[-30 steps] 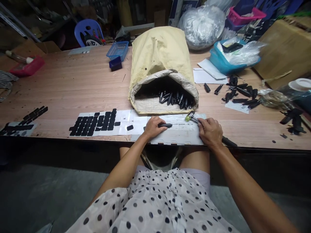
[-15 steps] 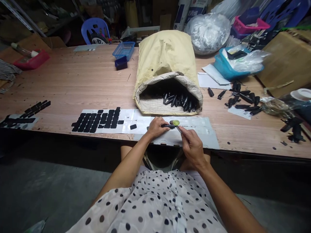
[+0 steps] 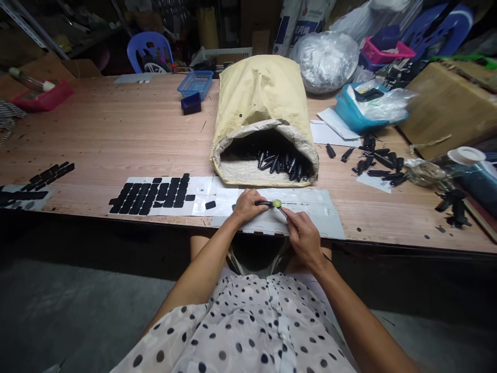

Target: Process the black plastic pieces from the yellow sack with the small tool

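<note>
My left hand (image 3: 245, 206) rests at the table's near edge, fingers closed on a slim black part (image 3: 264, 203) that lies on a white backing sheet (image 3: 310, 212). My right hand (image 3: 303, 237) pinches a thin metal tool (image 3: 281, 209). Its yellow-green tip (image 3: 277, 203) meets the end of the black part. Just behind the hands lies a yellow sack (image 3: 263, 111) on its side, its open mouth showing several more black parts (image 3: 281, 164). Left of the hands, a white sheet carries rows of black stickers (image 3: 149, 196).
Loose black parts (image 3: 378, 160) lie scattered to the right, near a blue tub (image 3: 359, 111) and a cardboard box (image 3: 446, 106). A small blue basket (image 3: 195, 83) and a red tray (image 3: 42, 97) stand at the back. More black pieces (image 3: 33, 186) sit at the far left edge.
My right hand has moved left from the right part of the sheet, bringing the tool's green tip against the black part held by my left hand. The left hand has barely moved.
</note>
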{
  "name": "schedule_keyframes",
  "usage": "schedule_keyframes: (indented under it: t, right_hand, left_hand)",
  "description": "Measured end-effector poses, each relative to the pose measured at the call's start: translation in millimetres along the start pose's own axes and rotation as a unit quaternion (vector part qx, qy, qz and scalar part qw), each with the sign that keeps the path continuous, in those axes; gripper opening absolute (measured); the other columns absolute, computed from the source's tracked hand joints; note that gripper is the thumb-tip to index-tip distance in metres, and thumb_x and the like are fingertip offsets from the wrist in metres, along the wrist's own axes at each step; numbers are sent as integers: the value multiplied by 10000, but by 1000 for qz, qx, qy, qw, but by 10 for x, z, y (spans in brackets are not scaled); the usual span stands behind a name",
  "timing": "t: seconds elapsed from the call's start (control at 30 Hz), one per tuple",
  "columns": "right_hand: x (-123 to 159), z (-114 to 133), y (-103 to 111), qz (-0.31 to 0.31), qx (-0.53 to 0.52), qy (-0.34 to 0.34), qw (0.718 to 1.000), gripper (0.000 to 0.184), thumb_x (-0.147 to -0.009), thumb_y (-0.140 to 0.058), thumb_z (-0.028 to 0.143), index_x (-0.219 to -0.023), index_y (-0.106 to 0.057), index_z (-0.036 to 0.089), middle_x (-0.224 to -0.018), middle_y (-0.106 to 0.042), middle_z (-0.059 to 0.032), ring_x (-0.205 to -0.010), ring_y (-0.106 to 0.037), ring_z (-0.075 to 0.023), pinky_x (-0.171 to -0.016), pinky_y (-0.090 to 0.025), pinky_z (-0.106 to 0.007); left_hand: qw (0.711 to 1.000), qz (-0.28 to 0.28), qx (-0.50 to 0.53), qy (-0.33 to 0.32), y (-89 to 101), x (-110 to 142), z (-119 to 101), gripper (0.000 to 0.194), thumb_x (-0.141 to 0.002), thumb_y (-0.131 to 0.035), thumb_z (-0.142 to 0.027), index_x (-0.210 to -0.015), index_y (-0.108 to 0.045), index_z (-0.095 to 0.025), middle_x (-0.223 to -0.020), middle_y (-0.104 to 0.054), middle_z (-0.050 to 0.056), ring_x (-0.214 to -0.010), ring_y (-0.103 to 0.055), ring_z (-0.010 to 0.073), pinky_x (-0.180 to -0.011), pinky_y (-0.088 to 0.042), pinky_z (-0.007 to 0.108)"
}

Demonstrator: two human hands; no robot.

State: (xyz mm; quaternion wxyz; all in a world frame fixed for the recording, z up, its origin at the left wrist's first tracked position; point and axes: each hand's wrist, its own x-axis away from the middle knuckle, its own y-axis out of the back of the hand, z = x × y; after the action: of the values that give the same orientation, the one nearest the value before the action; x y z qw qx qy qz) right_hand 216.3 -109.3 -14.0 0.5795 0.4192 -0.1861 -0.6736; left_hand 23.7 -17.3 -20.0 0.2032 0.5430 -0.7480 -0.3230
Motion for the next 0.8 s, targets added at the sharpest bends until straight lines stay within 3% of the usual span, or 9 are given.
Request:
schedule_keyframes:
  t: [0.13,0.23,0.43,0.7,0.8]
  right_hand:
    - [-68,-92,89,-52,-2,-6,999,373,-977,-399,311,-1222,-680,284,-908,-639,-62,-860,-601,-203,-794,-492,-329]
    - [-173,-313,185,-79,48,-25,995,372,-962,-410,301,-1214,-682,268,-908,-634,-78,-862,-578,-221,-791,-468,-345]
    - [-418,-814,205,-58,184,-29,981,325,-903,-463,247,-1093,-726,246,-845,-592,-85,-798,-481,-227,-717,-375,-341]
    - [-507,-795,71,-62,253,-36,965,302,-890,-486,242,-1101,-700,219,-866,-557,-91,-819,-433,-230,-664,-266,-321]
    - [-504,-775,70,-56,259,-34,964,298,-888,-489,236,-1104,-694,218,-869,-557,-91,-828,-429,-232,-665,-263,-324]
  left_hand:
    - [1000,-2,-2,7,1,2,-9,172,-764,-773,-268,-933,-790,-242,-848,-631,16,-895,-537,203,-832,-468,348]
    - [1000,-1,-6,16,14,10,-44,157,-766,-764,-270,-919,-783,-239,-856,-633,20,-914,-539,215,-824,-471,351]
    - [1000,-1,-15,18,37,46,-103,161,-750,-771,-280,-906,-770,-238,-870,-638,26,-927,-541,230,-836,-475,366]
    - [1000,-1,-16,0,72,20,-63,129,-799,-733,-300,-903,-751,-224,-898,-665,33,-954,-563,231,-881,-472,378]
    - [999,4,20,-41,93,224,-150,156,-831,-698,-318,-938,-737,-210,-953,-692,54,-965,-588,233,-894,-477,383]
